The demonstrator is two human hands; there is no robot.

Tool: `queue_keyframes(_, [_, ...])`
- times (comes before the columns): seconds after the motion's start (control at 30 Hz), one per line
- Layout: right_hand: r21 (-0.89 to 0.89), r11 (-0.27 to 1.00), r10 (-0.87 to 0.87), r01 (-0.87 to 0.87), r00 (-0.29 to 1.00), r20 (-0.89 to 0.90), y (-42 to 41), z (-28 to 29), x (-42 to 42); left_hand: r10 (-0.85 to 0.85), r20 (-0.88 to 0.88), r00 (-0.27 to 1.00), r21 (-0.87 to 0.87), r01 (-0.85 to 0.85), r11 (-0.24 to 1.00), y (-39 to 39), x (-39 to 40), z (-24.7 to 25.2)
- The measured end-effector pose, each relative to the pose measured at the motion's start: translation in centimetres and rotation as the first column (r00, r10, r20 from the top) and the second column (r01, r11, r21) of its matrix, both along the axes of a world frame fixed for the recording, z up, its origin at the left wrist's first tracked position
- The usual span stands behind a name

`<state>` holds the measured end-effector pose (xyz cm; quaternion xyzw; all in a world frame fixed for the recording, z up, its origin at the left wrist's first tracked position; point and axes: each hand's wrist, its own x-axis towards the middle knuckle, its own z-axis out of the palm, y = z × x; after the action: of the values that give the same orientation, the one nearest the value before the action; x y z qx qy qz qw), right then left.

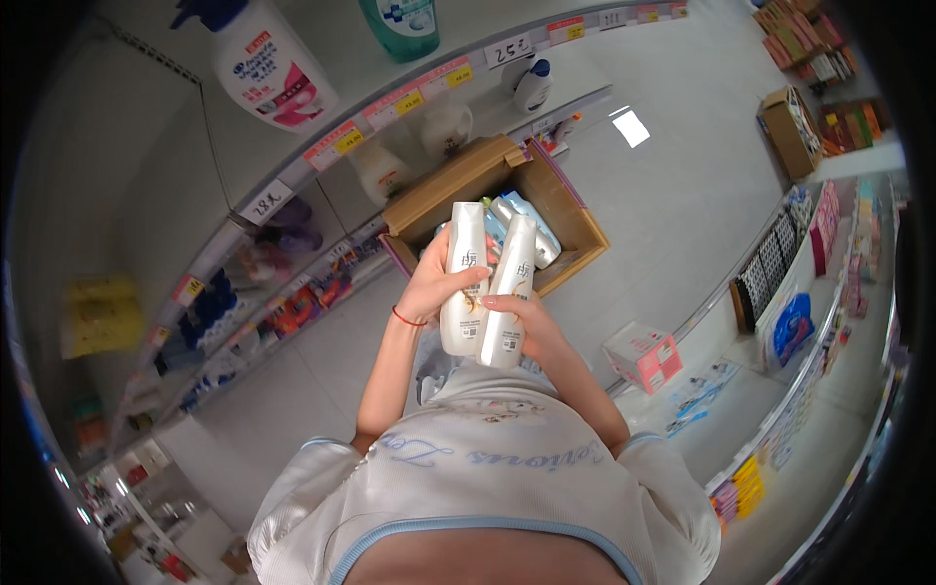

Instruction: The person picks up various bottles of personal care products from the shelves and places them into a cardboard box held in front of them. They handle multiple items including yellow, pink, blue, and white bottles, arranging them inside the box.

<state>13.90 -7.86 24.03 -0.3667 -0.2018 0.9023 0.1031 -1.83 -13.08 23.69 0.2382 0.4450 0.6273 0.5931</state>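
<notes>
My left hand (437, 274) is wrapped around a white shampoo bottle (462, 322), its thumb lying across the front. A second white bottle (504, 329) of the same look is in my right hand (537, 322), thumb over its label. The two bottles lean side by side, fronts and small printed codes facing up at me. Beyond them stands an open cardboard box (567, 175) with several more bottles inside, among them a light blue bottle (532, 219). My hands and the held bottles hide part of the box and its contents.
At upper left runs a shelf with a price-tag rail (409, 95), bearing a large white pump bottle (274, 73) and a green bottle (402, 29). To the right, a lower shelf holds a pink-and-white carton (643, 357) and a blue packet (792, 330). Another cardboard box (791, 135) stands farther off.
</notes>
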Motion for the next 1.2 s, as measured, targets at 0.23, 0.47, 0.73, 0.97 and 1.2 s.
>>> queue_keyframes(0.23, [-0.027,0.978,0.208,-0.207,0.968,0.142,5.8,-4.0,1.7,0.435,-0.019,0.900,-0.279,-0.423,0.862,1.6,1.9,-6.0])
queue_keyframes(0.47, [0.277,0.858,0.376,-0.433,0.896,0.235,14.0,-10.3,-0.4,0.429,-0.212,0.878,-0.386,-0.478,0.789,1.9,-0.8,-8.2])
queue_keyframes(0.73, [0.433,0.493,0.522,-0.754,0.655,0.546,15.7,-23.7,-3.6,0.127,-0.567,0.814,-0.587,-0.507,0.632,5.1,1.8,-24.7])
queue_keyframes(0.97, [0.313,-0.308,0.268,-0.898,0.233,0.935,14.2,-23.8,-2.7,0.217,-0.449,0.867,-0.704,-0.493,0.512,4.2,1.9,-30.5])
queue_keyframes(1.2, [0.181,-0.475,0.226,-0.861,0.079,0.971,14.2,-21.8,-3.5,-0.133,-0.470,0.873,-0.785,-0.344,0.516,3.2,2.2,-26.2])
